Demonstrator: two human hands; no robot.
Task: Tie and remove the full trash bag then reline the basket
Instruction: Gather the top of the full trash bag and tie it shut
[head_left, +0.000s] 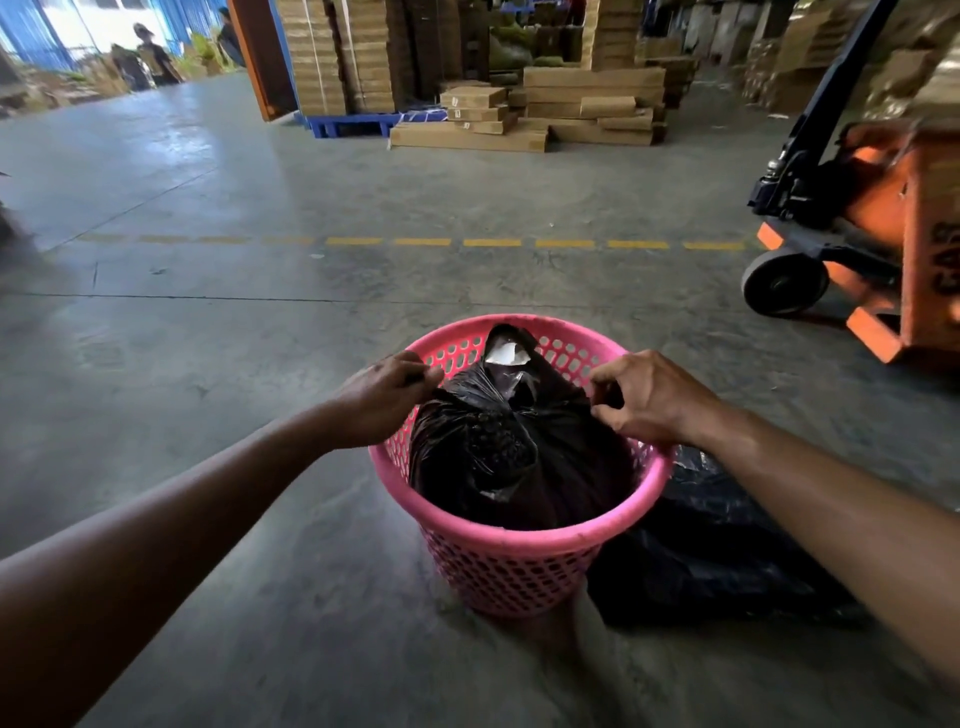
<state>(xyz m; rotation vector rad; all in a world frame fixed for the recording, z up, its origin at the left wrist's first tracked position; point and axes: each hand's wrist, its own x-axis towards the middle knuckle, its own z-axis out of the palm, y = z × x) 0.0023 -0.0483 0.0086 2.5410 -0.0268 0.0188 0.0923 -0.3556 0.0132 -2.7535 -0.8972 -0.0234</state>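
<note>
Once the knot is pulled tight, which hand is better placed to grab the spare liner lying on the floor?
Right. The right hand is on the side where the spare black bag lies beside the pink basket; the left hand would have to cross over.

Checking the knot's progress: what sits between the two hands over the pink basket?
In the head view, between the left hand and right hand lies the gathered top of the black trash bag, with white scrap showing behind it.
</note>
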